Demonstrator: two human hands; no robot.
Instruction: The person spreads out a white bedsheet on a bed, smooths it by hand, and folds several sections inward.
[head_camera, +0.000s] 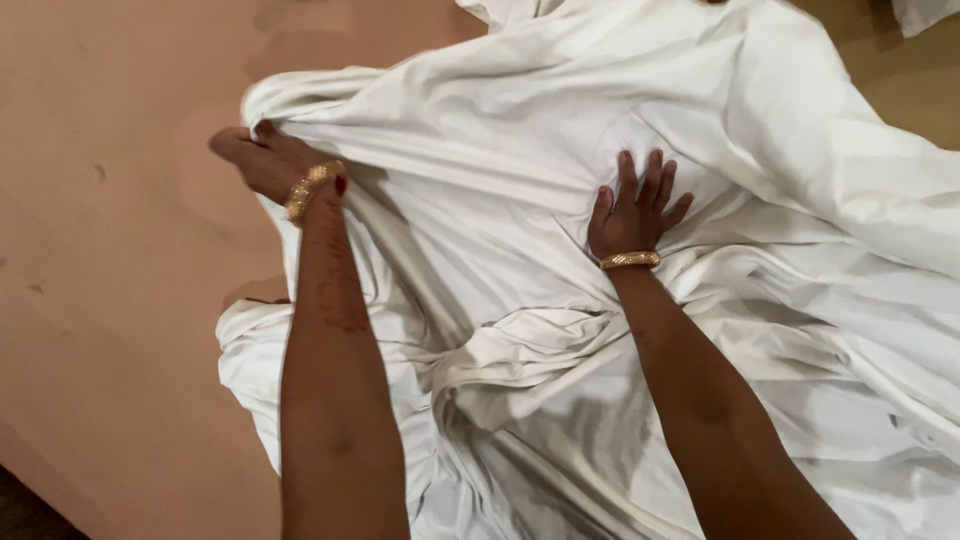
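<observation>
Left hand (262, 160): I see its fingers pinching the white sheet's (500, 130) edge.
Right hand (632, 215): fingers spread flat, pressing the sheet.

A home bedroom, by every sign on show.

A big crumpled white bedsheet (520, 250) sprawls across the centre and right of the frame, bunched in deep folds over a raised, padded surface, just as bedding lies on a mattress. Down the left side runs a plain peach-pink painted wall (110, 250), scuffed and marked, with a dark strip at the lower left corner. A tan surface (900, 75) peeks out at the upper right. Nothing industrial or commercial in view: domestic linen, domestic paint.
</observation>
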